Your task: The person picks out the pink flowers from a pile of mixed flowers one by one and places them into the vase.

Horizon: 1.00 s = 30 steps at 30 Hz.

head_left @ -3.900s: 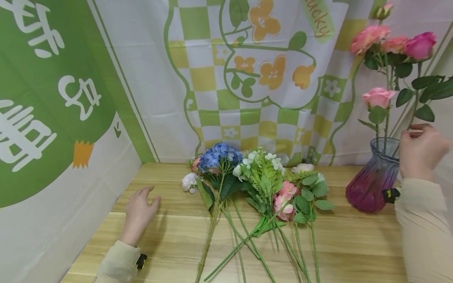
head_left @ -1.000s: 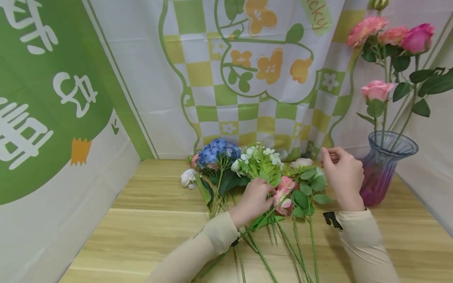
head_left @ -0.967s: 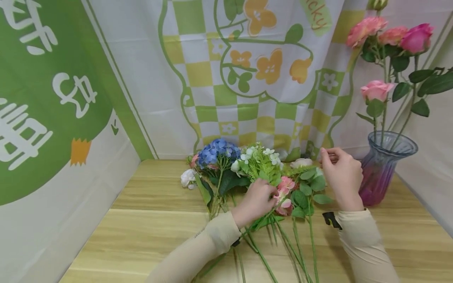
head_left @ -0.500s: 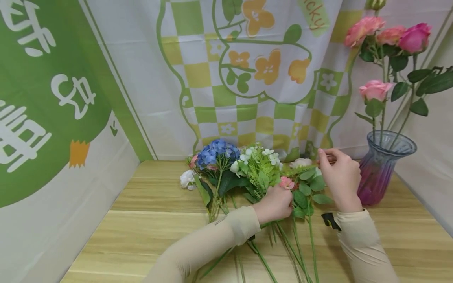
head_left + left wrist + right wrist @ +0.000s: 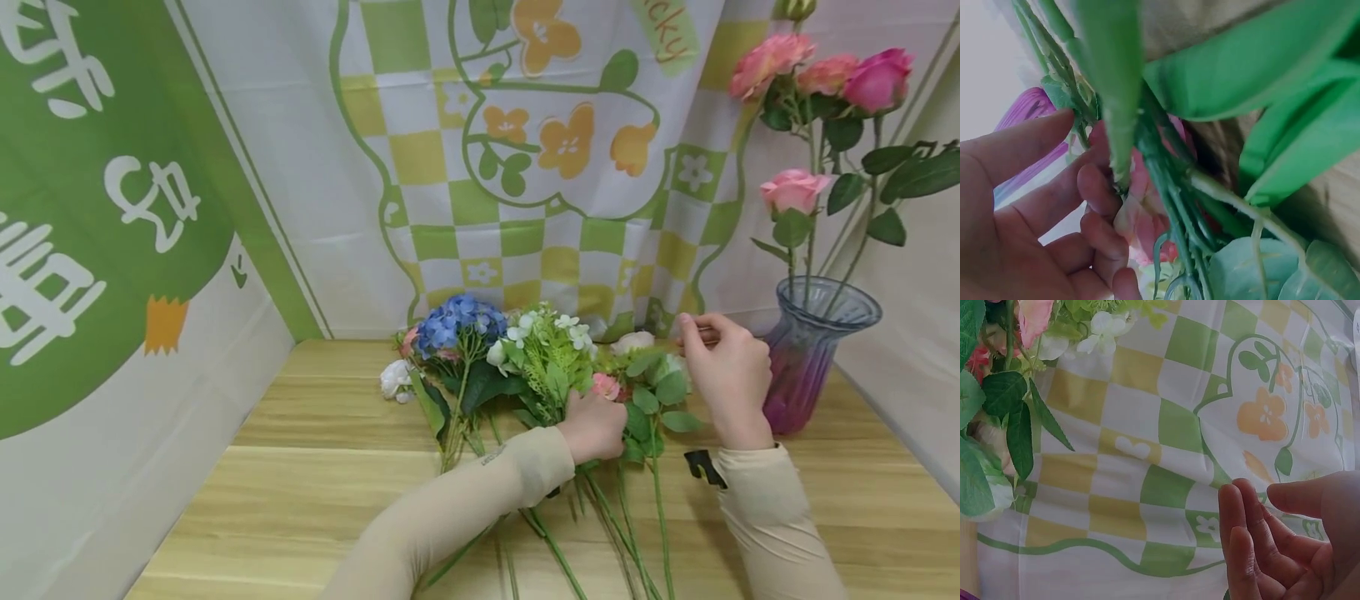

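Observation:
In the head view my left hand point(image 5: 596, 427) reaches into the flowers lying mid-table, over a pink hydrangea point(image 5: 606, 386) that it partly covers. The left wrist view has its thumb and index finger closing at a thin green stem point(image 5: 1063, 72), other fingers curled against the pink petals point(image 5: 1142, 222). My right hand point(image 5: 726, 379) hovers left of the glass vase point(image 5: 802, 358), fingers loosely bent and holding nothing. Beside the left hand are white-green sprigs point(image 5: 551, 354) and a round-leafed stem point(image 5: 671, 389). Pink roses point(image 5: 795, 192) stand upright in the vase.
A blue hydrangea point(image 5: 461, 323) and a white flower point(image 5: 396, 380) lie at the left of the pile. Several long stems point(image 5: 555, 546) cross toward the front of the wooden table point(image 5: 300, 500). A patterned cloth point(image 5: 517, 237) hangs behind.
My right hand has left the rose stem at the vase and moved left. My left hand has come from the table's left side into the flowers, recently shifting right; the leaves beside it have stirred.

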{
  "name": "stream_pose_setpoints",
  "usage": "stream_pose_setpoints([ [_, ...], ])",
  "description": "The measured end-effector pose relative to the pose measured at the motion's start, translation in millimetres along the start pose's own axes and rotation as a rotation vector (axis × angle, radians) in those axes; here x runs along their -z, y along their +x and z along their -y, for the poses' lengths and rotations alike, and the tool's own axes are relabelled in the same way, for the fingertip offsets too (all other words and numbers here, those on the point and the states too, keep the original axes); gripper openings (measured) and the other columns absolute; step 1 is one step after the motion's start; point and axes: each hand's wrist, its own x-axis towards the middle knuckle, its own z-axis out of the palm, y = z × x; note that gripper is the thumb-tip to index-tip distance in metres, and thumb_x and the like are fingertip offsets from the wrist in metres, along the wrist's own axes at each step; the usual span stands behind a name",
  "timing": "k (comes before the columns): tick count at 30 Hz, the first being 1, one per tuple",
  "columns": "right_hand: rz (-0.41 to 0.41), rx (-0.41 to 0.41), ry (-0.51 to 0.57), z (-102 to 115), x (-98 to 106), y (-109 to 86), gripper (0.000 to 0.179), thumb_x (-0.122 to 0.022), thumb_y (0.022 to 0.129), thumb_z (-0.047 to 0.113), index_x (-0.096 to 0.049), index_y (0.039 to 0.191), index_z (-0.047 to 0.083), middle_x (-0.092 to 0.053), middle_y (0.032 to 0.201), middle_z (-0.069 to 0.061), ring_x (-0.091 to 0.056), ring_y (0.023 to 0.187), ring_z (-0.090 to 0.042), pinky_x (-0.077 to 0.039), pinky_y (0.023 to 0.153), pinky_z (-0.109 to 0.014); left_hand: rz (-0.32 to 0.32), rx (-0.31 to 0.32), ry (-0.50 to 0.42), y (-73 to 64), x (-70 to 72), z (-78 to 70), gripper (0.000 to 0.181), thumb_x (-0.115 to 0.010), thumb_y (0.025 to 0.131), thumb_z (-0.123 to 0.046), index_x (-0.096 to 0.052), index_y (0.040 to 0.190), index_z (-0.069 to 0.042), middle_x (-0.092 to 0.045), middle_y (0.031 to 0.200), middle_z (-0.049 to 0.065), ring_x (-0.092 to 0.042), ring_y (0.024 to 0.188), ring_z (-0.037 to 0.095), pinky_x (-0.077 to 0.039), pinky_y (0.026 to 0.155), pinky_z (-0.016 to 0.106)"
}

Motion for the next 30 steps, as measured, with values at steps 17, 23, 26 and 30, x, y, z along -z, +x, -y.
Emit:
stream_pose_setpoints([
  [17,0.018,0.000,-0.006,-4,0,0.0,0.047,-0.044,0.095,0.052,-0.072,0.095,0.014,-0.073,0.081,-0.007,-0.064,0.063,-0.026,-0.042,0.048,-0.035,0.032,0.132,0.115,22.2,-4.6,-11.3,0.024,-0.056,0.092,-0.036,-0.062,0.115,-0.035,-0.067,0.083,-0.009,-0.063,0.087,0.015,-0.033,0.105,0.050],
  [23,0.029,0.001,-0.011,-3,-2,-0.8,0.048,-0.044,0.095,0.053,-0.072,0.095,0.015,-0.073,0.080,-0.006,-0.064,0.063,-0.025,-0.043,0.048,-0.035,0.048,0.266,0.240,26.7,-4.1,-23.9,0.018,-0.047,0.097,-0.035,-0.061,0.108,-0.040,-0.058,0.071,-0.004,-0.053,0.063,0.019,-0.040,0.073,0.037],
  [26,0.035,0.006,-0.010,-3,-2,-1.0,0.048,-0.044,0.095,0.053,-0.072,0.095,0.015,-0.073,0.080,-0.006,-0.063,0.059,-0.021,-0.042,0.046,-0.033,0.105,0.311,0.290,27.9,-3.1,-29.2,0.019,-0.044,0.099,-0.036,-0.056,0.111,-0.043,-0.058,0.073,-0.002,-0.051,0.063,0.021,-0.040,0.072,0.034],
  [30,0.030,0.011,-0.012,-3,-1,-1.6,0.048,-0.044,0.095,0.053,-0.072,0.096,0.014,-0.073,0.080,-0.007,-0.062,0.058,-0.021,-0.041,0.044,-0.032,0.106,0.299,0.212,30.2,-2.8,-26.8,0.016,-0.047,0.097,-0.036,-0.060,0.106,-0.039,-0.061,0.074,-0.003,-0.055,0.069,0.019,-0.043,0.076,0.036],
])
